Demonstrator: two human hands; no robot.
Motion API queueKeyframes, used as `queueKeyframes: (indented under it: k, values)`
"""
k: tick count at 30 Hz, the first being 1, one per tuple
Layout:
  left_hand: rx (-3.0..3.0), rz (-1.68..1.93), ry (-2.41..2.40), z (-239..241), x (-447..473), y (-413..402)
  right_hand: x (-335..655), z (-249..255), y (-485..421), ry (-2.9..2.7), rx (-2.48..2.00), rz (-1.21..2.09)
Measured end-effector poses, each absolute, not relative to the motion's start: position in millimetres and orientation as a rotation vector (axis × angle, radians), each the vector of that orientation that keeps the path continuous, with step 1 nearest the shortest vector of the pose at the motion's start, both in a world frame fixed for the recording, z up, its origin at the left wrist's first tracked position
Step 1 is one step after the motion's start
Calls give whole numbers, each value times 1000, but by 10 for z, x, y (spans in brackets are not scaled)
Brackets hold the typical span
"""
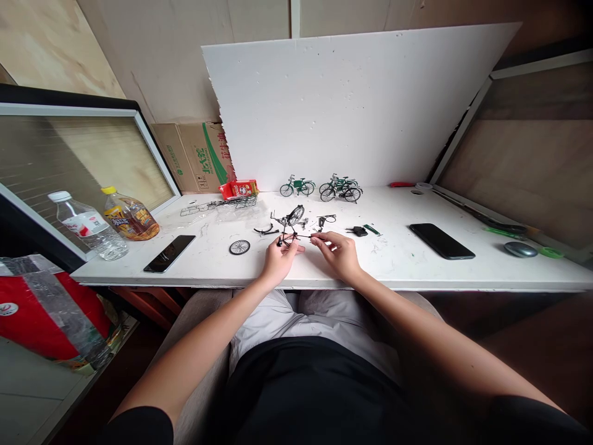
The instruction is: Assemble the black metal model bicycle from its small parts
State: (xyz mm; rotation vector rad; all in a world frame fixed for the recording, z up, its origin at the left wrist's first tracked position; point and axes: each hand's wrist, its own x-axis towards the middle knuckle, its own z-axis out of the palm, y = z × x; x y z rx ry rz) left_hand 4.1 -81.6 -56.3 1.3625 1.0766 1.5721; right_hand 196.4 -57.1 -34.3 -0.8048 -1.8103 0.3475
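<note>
Model bicycle (295,217), held part indistinct

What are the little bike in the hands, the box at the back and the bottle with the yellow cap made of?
Little bike: dark metal or hard plastic; its thin parts could be either.
Box: most likely cardboard, with dull brown, flat sides and printing.
Bottle: probably clear, shiny plastic, since brown liquid shows through.

You are wearing a black shirt (315,395) with short black sleeves (141,426), which leave your forearms (222,327) bare, and light grey trousers (266,316) with some folds.
</note>
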Motion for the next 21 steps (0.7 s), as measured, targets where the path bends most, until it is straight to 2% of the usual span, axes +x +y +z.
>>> queueKeyframes:
  k: [21]
  values:
    - [1334, 1576, 1085, -511, 47, -847, 1962, -339, -584, -1835, -773, 295]
